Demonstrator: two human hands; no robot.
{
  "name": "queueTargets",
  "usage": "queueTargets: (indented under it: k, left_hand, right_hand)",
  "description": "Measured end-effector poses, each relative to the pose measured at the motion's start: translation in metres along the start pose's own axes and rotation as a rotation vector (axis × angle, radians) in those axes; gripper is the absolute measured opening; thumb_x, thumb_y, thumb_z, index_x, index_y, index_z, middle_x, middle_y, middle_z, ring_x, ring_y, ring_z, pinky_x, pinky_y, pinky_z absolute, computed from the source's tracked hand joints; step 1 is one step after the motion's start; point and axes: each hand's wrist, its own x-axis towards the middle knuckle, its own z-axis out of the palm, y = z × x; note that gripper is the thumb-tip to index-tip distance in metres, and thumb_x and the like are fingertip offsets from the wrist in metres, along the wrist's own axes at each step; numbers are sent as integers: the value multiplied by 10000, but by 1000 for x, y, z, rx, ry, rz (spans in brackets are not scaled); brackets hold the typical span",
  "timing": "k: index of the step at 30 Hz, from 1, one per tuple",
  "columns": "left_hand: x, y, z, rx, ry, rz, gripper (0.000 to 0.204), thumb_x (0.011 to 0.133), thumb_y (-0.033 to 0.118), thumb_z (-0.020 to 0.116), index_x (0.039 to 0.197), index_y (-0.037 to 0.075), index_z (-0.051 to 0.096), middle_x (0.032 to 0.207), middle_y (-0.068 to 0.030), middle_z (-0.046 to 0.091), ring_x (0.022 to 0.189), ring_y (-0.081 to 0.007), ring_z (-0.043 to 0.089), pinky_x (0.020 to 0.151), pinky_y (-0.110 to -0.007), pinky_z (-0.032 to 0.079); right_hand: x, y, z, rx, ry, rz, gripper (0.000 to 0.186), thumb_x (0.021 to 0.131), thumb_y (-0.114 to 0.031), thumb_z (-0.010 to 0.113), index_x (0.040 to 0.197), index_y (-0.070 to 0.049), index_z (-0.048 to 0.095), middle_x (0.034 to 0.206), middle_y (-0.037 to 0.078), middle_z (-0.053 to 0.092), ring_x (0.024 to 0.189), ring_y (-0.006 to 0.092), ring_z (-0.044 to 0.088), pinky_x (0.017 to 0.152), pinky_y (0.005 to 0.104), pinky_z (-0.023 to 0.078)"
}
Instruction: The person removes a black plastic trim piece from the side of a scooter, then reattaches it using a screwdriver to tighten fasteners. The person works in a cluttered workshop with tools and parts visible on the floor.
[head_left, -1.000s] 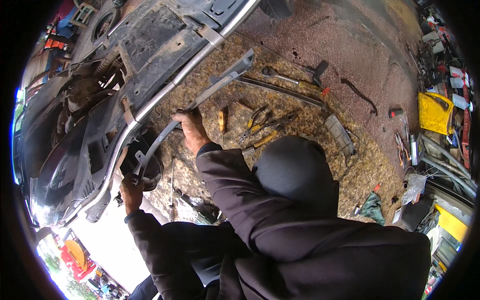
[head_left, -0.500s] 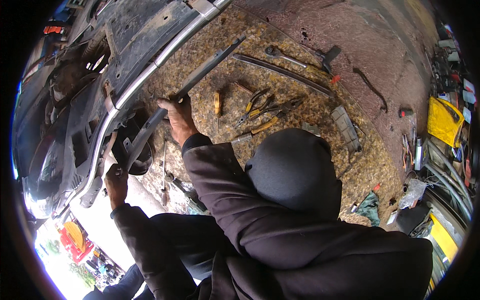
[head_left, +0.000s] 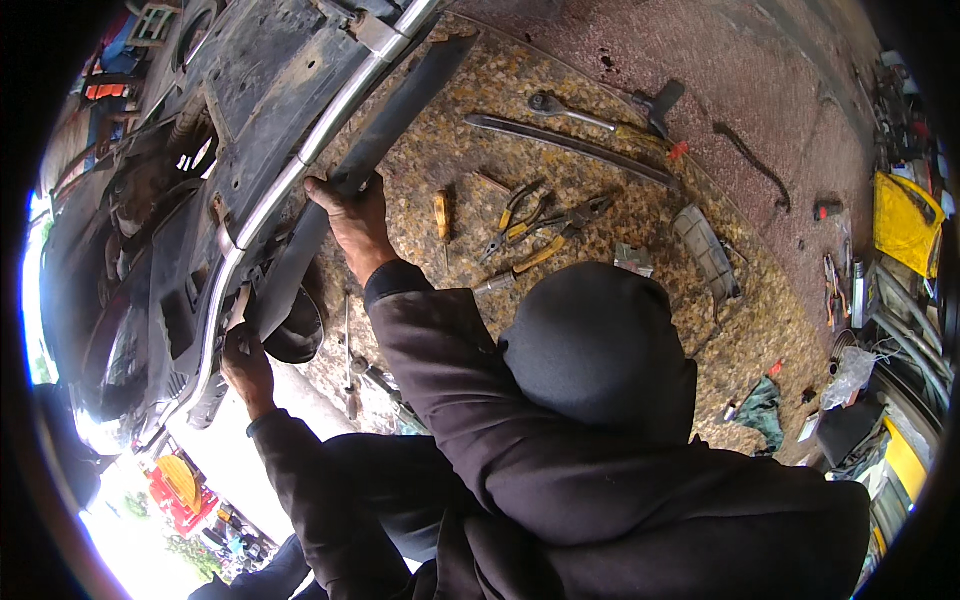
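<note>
A long dark trim strip (head_left: 400, 110) slants beside the bright metal tube of a vehicle part (head_left: 300, 165). My right hand (head_left: 352, 215) is closed around the strip near its middle, thumb toward the tube. Lower down, my left hand (head_left: 247, 368) has its fingers curled at the strip's lower end, close to the tube; its fingertips are partly hidden. On the speckled board right of my right hand lie a yellow-handled screwdriver (head_left: 443, 215), pliers with yellow grips (head_left: 515, 215) and larger pliers (head_left: 565, 230).
Another dark strip (head_left: 570, 147), a ratchet wrench (head_left: 570, 112) and a grey ribbed piece (head_left: 706, 250) lie farther off. A yellow panel (head_left: 905, 225) and stacked parts stand at the right. A dark cloth-covered rounded shape (head_left: 595, 350) hides part of the board.
The strip has turned in my hands, now showing its broader face instead of its narrow edge. Both hands keep their hold. The whole view has shifted slightly.
</note>
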Motion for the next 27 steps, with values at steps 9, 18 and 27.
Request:
queueTargets:
  k: [9,18,27]
  left_hand:
    - [-3,-1,3,-31,18,-18,209,883,115,626,1047,-6,674,1012,-170,708,957,-314,689,857,-396,531]
    - [-8,-10,8,-10,-39,-35,217,901,138,610,1080,35,675,1012,-168,710,969,-311,689,856,-389,528]
    - [-13,-26,-8,-200,-210,77,113,858,4,572,957,-6,625,838,-132,643,766,-234,607,727,-343,477]
  right_hand:
    - [5,1,13,-93,-4,-85,669,694,-130,868,1183,32,442,1070,93,588,986,169,562,900,299,476]
    - [5,6,10,-106,14,-60,656,694,-123,875,1170,36,453,1044,92,609,953,182,580,880,301,494]
    - [19,-20,-7,-74,226,-232,1096,779,-337,805,1470,119,87,1290,195,485,1159,245,504,989,323,431]
